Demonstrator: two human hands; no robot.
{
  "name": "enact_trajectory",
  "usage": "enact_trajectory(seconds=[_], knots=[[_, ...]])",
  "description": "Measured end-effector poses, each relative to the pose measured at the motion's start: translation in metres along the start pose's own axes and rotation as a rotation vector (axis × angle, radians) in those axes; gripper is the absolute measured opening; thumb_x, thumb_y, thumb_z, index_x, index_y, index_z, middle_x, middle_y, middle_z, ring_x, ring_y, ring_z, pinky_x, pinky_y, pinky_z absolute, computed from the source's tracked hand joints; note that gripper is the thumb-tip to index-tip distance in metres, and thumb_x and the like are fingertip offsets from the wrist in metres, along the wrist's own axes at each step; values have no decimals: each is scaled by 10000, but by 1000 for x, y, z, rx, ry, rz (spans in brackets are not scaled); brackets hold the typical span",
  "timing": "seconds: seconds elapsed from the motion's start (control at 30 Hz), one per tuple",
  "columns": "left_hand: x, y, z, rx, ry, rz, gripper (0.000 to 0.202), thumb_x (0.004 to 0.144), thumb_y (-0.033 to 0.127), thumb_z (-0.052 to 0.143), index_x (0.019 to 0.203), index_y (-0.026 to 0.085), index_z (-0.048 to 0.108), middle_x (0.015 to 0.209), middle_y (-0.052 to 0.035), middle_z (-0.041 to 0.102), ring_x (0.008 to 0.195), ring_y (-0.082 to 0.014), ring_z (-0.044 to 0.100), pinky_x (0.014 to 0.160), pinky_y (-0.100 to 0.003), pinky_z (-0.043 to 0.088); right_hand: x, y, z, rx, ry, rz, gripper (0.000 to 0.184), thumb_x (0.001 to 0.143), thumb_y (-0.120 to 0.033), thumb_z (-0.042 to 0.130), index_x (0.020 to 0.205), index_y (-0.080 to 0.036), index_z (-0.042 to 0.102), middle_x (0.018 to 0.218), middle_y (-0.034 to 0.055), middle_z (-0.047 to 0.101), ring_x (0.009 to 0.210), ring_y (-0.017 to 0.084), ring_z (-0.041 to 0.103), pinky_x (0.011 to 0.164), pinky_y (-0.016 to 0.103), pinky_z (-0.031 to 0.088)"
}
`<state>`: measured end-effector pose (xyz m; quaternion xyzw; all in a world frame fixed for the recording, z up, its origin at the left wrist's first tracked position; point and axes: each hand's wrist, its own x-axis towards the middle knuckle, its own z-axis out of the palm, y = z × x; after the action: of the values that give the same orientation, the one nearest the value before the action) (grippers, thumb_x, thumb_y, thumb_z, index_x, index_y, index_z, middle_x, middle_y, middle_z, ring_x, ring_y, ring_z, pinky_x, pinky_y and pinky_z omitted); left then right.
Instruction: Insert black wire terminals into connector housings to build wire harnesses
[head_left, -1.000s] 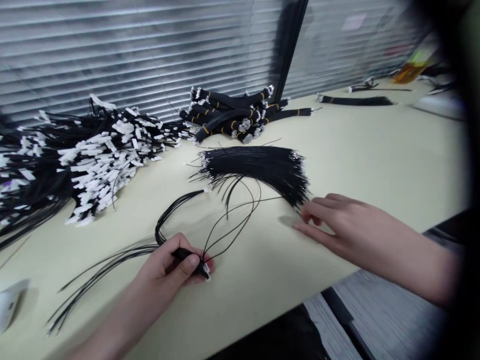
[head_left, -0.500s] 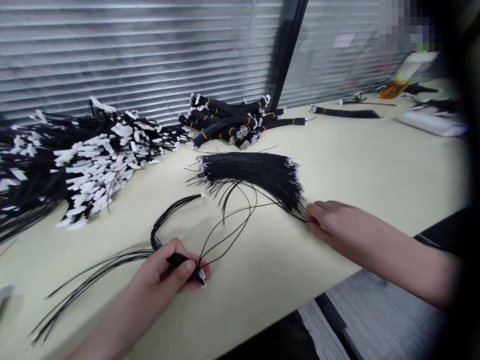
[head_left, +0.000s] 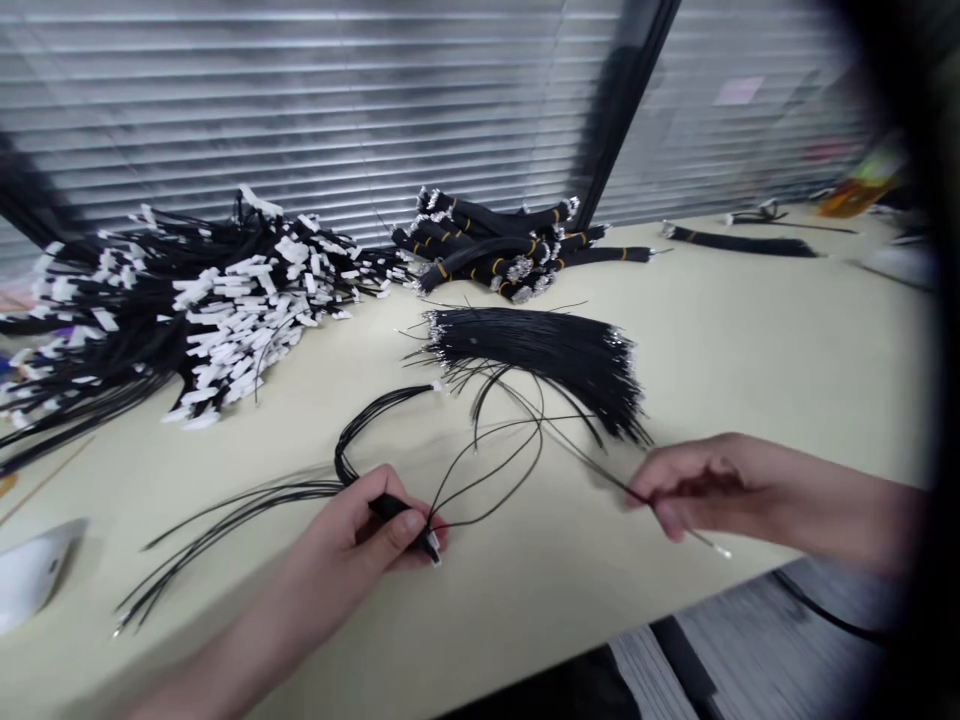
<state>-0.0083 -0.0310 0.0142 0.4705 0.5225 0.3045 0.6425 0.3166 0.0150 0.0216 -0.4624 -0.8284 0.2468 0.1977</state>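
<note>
My left hand (head_left: 386, 530) is closed around a black wire harness (head_left: 390, 507), whose white connector end pokes out past the thumb. Thin black wires loop from that end, and a bundle of wires (head_left: 352, 425) curves behind the hand, with loose tails spreading left. Between the pinched fingers of my right hand (head_left: 675, 490) is a single thin black wire (head_left: 592, 462), its bright terminal tip sticking out to the right. Just behind it lies a flat pile of cut black wires (head_left: 532, 355) with shiny terminals at both ends.
At the back left is a large heap of harnesses with white connectors (head_left: 247, 320). Banded black wire bundles (head_left: 487, 240) are stacked by the window blinds (head_left: 337, 110). Another bundle (head_left: 742, 242) lies at right rear. A white rounded object (head_left: 37, 570) sits at the left edge.
My right hand has drawn a single wire away from the pile, toward me and right. The left hand keeps its hold on the harness. The whole view has shifted a little.
</note>
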Motion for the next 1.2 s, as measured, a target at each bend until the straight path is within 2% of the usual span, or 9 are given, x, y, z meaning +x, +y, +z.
enact_trajectory(seconds=[0.17, 0.27, 0.3, 0.37, 0.47, 0.63, 0.8, 1.1, 1.2], knots=[[3, -3, -2, 55, -32, 32, 206, 898, 362, 522, 786, 191, 497, 888, -35, 695, 865, -175, 639, 780, -308, 502, 21, -48, 30, 407, -227, 29, 192, 832, -373, 628, 780, -190, 602, 665, 26, 632, 635, 157, 614, 593, 268, 484], [3, -2, -3, 107, -38, 73, 193, 905, 347, 515, 795, 189, 504, 889, -30, 683, 856, -170, 628, 766, -292, 494, 37, -73, 49, 724, -452, 63, 129, 822, -302, 637, 798, -181, 598, 731, 21, 661, 683, 146, 630, 620, 252, 498], [3, -2, -4, 119, -36, 78, 188, 906, 341, 516, 796, 188, 509, 884, -25, 675, 852, -165, 621, 767, -286, 490, 42, -78, 54, 782, -466, 61, 103, 822, -273, 633, 809, -176, 601, 765, 23, 668, 712, 143, 632, 643, 250, 501], [1, -1, -5, 127, -36, 76, 182, 907, 330, 518, 794, 188, 514, 856, -9, 656, 832, -151, 608, 759, -267, 483, 54, -85, 64, 781, -372, 11, 55, 830, -222, 616, 830, -168, 609, 814, 23, 669, 761, 137, 625, 696, 252, 495], [-2, -1, -6, 84, -45, 62, 169, 911, 308, 517, 791, 189, 508, 832, 4, 638, 830, -138, 592, 757, -251, 472, 68, -90, 74, 654, -197, -90, 30, 846, -169, 585, 822, -163, 601, 755, 1, 661, 724, 126, 617, 699, 247, 479], [-2, -1, -5, 40, -50, 56, 173, 910, 308, 515, 784, 191, 501, 834, 1, 644, 840, -144, 591, 753, -251, 463, 76, -90, 80, 531, -178, -139, 59, 844, -146, 580, 790, -169, 590, 691, -22, 653, 666, 117, 609, 644, 231, 463], [0, -2, -5, 52, -32, 47, 165, 902, 307, 525, 784, 194, 507, 836, -1, 652, 834, -149, 594, 761, -261, 462, 73, -85, 83, 440, -59, -262, 42, 841, -140, 606, 820, -175, 599, 737, -25, 655, 700, 109, 607, 678, 214, 457], [-1, -4, -7, 88, -54, 79, 159, 923, 298, 506, 803, 195, 509, 819, 18, 644, 809, -121, 586, 735, -228, 442, 73, -81, 87, 378, 53, -455, 51, 852, -123, 614, 863, -165, 588, 757, -25, 645, 740, 98, 601, 697, 193, 456], [0, -4, -7, 89, -52, 62, 165, 926, 305, 504, 804, 194, 507, 829, 16, 645, 831, -123, 588, 758, -234, 443, 74, -81, 86, 396, 60, -480, 53, 849, -125, 620, 858, -164, 586, 749, -20, 648, 734, 105, 611, 689, 197, 465]])
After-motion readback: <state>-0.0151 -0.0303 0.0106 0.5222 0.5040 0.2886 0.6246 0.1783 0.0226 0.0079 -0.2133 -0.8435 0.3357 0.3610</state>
